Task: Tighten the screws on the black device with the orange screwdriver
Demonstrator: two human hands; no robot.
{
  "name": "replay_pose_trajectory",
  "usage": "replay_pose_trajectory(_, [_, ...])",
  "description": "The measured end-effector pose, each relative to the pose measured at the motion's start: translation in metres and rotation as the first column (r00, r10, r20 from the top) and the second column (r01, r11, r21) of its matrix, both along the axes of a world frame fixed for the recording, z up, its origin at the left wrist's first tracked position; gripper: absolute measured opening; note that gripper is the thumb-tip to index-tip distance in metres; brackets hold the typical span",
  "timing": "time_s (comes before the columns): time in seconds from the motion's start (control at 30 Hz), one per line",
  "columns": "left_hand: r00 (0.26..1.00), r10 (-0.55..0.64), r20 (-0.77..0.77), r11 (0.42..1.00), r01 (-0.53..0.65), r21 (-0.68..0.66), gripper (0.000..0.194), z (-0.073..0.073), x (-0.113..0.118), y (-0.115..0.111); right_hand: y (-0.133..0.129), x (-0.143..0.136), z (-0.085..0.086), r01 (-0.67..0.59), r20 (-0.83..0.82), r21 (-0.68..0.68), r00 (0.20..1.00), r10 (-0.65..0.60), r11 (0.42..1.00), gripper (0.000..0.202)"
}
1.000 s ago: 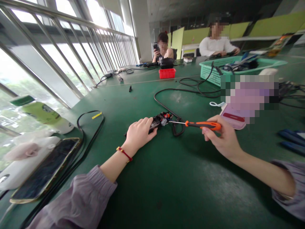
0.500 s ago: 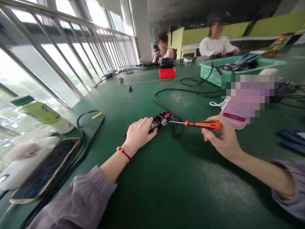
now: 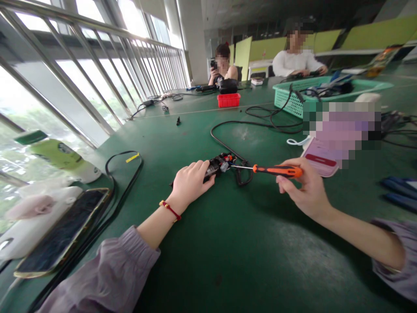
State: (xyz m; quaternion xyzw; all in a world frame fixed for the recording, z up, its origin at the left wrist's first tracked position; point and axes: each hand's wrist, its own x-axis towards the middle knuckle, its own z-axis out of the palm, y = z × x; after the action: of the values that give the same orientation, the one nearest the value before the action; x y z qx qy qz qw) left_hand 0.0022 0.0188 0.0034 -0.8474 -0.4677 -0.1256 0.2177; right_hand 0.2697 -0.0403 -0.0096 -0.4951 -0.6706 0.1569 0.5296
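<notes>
My left hand (image 3: 190, 182) wraps over a dark, opened electrical device (image 3: 222, 163) on the green table, with wires and a small grey part showing at its right end. A black cable (image 3: 224, 124) runs from that end and loops beside it. In my right hand (image 3: 304, 189) is an orange and black screwdriver (image 3: 276, 171), gripped by the end of its handle. Its thin shaft points left, and the tip meets the wired end of the device; the exact contact spot is too small to tell.
A phone with a pink screen (image 3: 321, 158) leans behind my right hand. Farther back stand a green basket (image 3: 286, 100) and a red box (image 3: 228, 101). At left lie a dark phone (image 3: 65, 230), a bottle (image 3: 58, 156) and a black strap (image 3: 127, 191). Two people sit across the table.
</notes>
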Motion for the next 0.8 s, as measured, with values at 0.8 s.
replay_pose_trajectory(0.8, [1.000, 0.021, -0.006, 0.999, -0.022, -0.030, 0.031, 0.0020, 0.0012, -0.0014, 0.0009, 0.0005, 0.0000, -0.003, -0.028, -0.039, 1.000, 0.002, 0.999, 0.019])
